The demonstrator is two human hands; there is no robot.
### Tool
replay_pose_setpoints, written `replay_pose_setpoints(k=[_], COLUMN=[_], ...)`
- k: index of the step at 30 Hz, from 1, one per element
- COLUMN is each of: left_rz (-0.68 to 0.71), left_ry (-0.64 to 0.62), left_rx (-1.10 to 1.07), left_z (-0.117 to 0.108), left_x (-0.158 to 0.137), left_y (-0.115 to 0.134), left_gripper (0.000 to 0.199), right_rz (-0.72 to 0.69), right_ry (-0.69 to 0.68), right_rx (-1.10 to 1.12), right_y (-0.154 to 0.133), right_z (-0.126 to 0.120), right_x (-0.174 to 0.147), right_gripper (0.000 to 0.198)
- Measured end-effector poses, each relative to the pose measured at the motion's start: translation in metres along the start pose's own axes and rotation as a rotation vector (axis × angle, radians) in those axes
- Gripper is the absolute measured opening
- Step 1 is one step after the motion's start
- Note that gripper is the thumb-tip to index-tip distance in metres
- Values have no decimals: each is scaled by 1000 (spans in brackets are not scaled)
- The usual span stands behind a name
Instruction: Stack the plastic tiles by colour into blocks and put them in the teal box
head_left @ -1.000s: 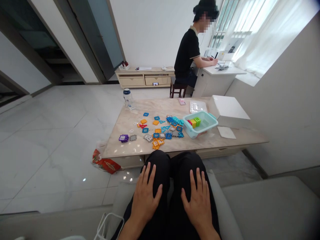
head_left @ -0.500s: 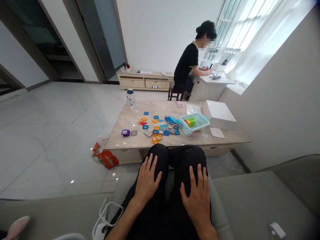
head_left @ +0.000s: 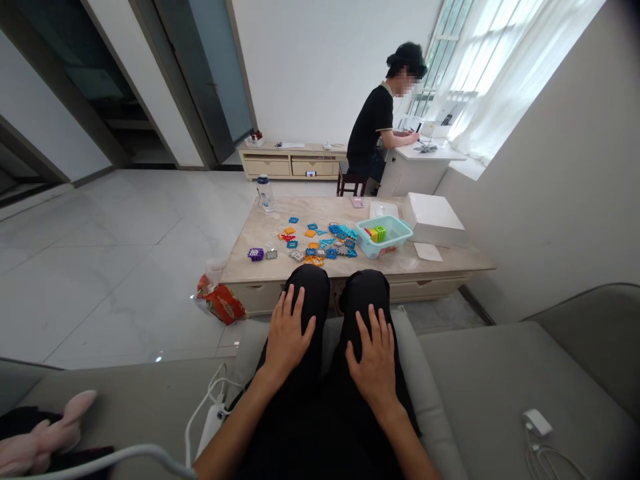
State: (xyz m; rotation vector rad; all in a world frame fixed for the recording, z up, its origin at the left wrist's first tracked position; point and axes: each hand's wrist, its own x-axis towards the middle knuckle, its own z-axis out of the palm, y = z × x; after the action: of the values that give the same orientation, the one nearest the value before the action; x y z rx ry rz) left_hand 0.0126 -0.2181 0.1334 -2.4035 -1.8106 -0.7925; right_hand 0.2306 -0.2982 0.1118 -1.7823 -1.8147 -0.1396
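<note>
My left hand point(head_left: 287, 337) lies flat on my left knee, fingers spread, holding nothing. On the other thigh rests my right hand point(head_left: 374, 363), also open with its fingers apart. Beyond my knees, a marble-topped coffee table point(head_left: 240, 267) bears many flat plastic building pieces. Blue pieces point(head_left: 343, 231) form a pile near the middle, with orange pieces point(head_left: 314, 261) at the front edge partly hidden by my knee. A purple stack point(head_left: 255, 254) sits to the left beside a grey piece point(head_left: 271, 254). The light-blue basket point(head_left: 373, 252) holds green, yellow and red pieces point(head_left: 377, 233).
A water bottle point(head_left: 265, 193) stands at the table's far left corner, a white box point(head_left: 434, 217) at the right. An orange-red bag point(head_left: 223, 303) lies on the floor. White cables point(head_left: 193, 413) run beside my left arm. A person point(head_left: 373, 123) sits writing at a white desk point(head_left: 415, 173).
The camera view has shifted, showing more of the sofa and a pink plush toy at the lower left. Both hands stay on my legs; my knees sit slightly differently in view.
</note>
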Motion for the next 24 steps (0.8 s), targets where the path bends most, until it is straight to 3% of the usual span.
replay_pose_setpoints(k=[4,7,9,11,13,15,17,20,22,24], left_rz=[-17,-52,-76,-109,-143,-172,-191,-227,-266,-308], left_ry=[7,0,1,16,36,43,35,8,-8,-14], left_rx=[15,37,59,65,54,39,30,30,37,50], left_z=[-19,-24,-23,-20,-18,-18,-19,-23,-27,-31], left_x=[-9,-9,-3,5,11,14,12,5,2,1], left_y=[-2,-3,-6,-10,-15,-20,-24,-25,-25,-24], left_gripper=[76,77,78,79,80,81,82,83,84,85], right_rz=[-3,10,-101,-282,-368,-398,-435,-475,-491,-499], right_ry=[62,45,-109,-365,-613,-789,-888,-989,-1029,-1051], right_rx=[225,325,285,194,35,-108,-139,-151,-143,-123], right_y=[17,37,44,44,37,27,20,19,23,30], right_z=[-7,-12,-4,20,57,103,149,204,227,239], right_x=[39,120,194,268,328,368,388,394,392,392], right_gripper=[49,41,35,31,33,35,39,67,82,84])
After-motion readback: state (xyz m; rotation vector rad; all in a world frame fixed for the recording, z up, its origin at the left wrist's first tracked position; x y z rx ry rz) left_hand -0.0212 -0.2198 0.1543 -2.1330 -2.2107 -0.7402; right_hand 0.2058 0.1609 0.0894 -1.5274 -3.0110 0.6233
